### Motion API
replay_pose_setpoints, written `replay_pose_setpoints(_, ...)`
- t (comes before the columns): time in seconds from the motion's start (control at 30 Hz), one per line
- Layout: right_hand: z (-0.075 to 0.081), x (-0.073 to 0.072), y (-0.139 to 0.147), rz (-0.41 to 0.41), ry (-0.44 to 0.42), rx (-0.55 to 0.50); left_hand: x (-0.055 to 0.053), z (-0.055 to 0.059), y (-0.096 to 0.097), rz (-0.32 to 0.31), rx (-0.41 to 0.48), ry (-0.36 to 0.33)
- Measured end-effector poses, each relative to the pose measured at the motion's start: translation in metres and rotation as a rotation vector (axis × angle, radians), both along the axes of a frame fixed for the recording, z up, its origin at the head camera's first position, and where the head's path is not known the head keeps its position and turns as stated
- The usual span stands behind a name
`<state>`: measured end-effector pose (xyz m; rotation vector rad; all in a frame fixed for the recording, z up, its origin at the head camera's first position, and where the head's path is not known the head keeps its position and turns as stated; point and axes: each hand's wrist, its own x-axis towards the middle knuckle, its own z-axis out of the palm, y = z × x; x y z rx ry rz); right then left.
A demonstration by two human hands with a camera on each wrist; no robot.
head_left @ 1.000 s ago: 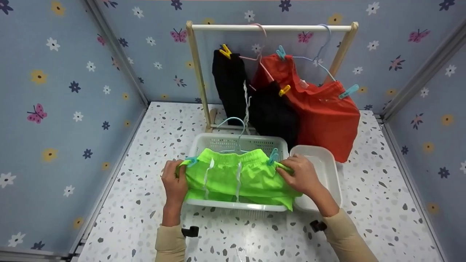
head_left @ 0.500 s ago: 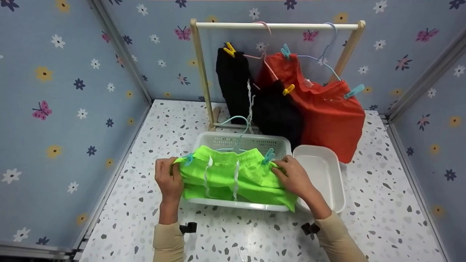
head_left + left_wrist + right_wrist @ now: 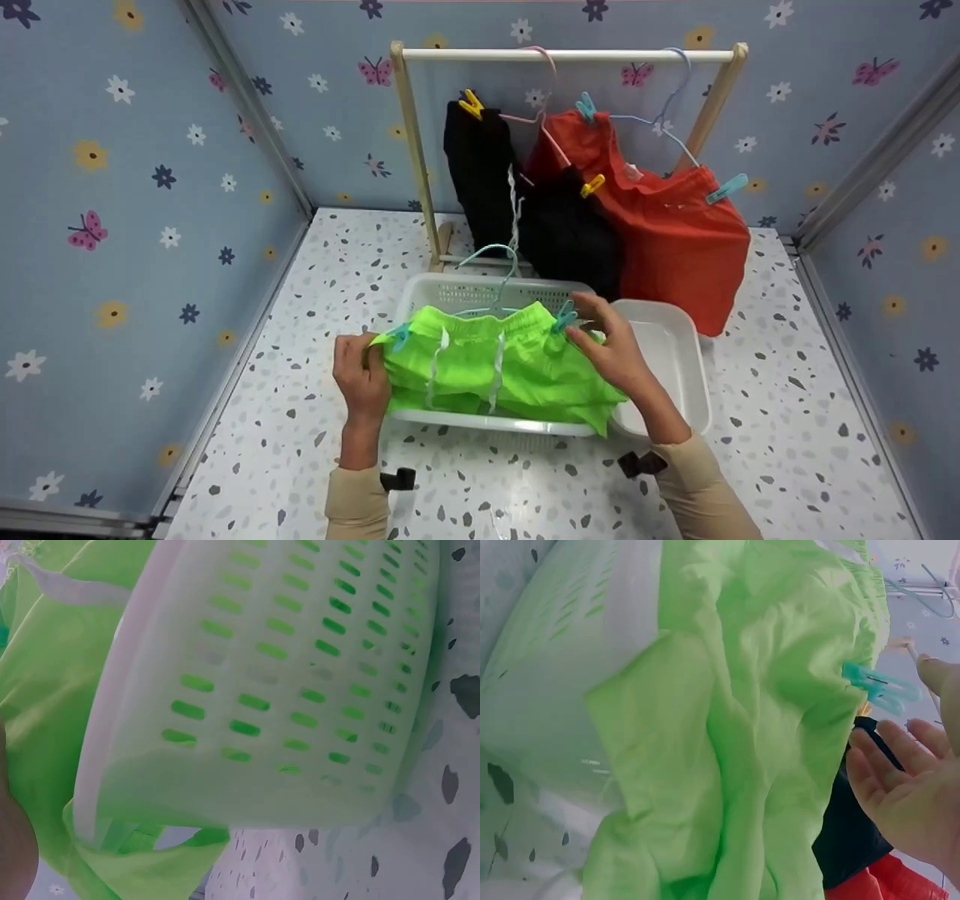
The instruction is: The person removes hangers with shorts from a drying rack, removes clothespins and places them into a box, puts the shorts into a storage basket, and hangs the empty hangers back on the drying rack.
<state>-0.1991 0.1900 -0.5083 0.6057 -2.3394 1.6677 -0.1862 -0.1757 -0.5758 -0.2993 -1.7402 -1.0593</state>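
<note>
Bright green shorts (image 3: 465, 360) with two white drawstrings lie over a white slotted basket (image 3: 409, 296). A light teal hanger (image 3: 511, 262) rises behind their waistband, and teal clothespins grip it at the left (image 3: 401, 335) and right. My left hand (image 3: 361, 379) pinches the waistband's left corner; in the left wrist view only a sliver of that hand (image 3: 15, 840) appears. Beside the right clothespin (image 3: 564, 318) is my right hand (image 3: 619, 356). The right wrist view shows this hand (image 3: 911, 787) with fingers spread, just apart from the clothespin (image 3: 883, 688).
Behind the basket stands a rack (image 3: 570, 55) with wooden legs. Black shorts (image 3: 566, 236) with yellow clothespins and red shorts (image 3: 682, 255) with teal ones hang there on hangers. A shallow white tray (image 3: 694, 360) sits right of the basket, partly behind my right forearm.
My right hand has let go of the waistband's right corner and moved up to the clothespin. My left hand keeps its hold; the green shorts have shifted slightly.
</note>
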Motion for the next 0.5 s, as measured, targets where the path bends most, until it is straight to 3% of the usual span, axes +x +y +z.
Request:
replay_pose_setpoints(0.2, 0.017, 0.013, -0.004, -0.022, -0.056, -0.066, 0.002, -0.006, 0.006, -0.035, -0.006, -0.036)
replay_pose_setpoints(0.3, 0.012, 0.014, 0.000, -0.037, -0.117, -0.157, 0.005, -0.003, 0.009, -0.070, -0.009, -0.074)
replay_pose_setpoints(0.5, -0.014, 0.006, 0.009, -0.068, -0.205, -0.341, 0.019, 0.019, 0.015, -0.130, -0.006, -0.158)
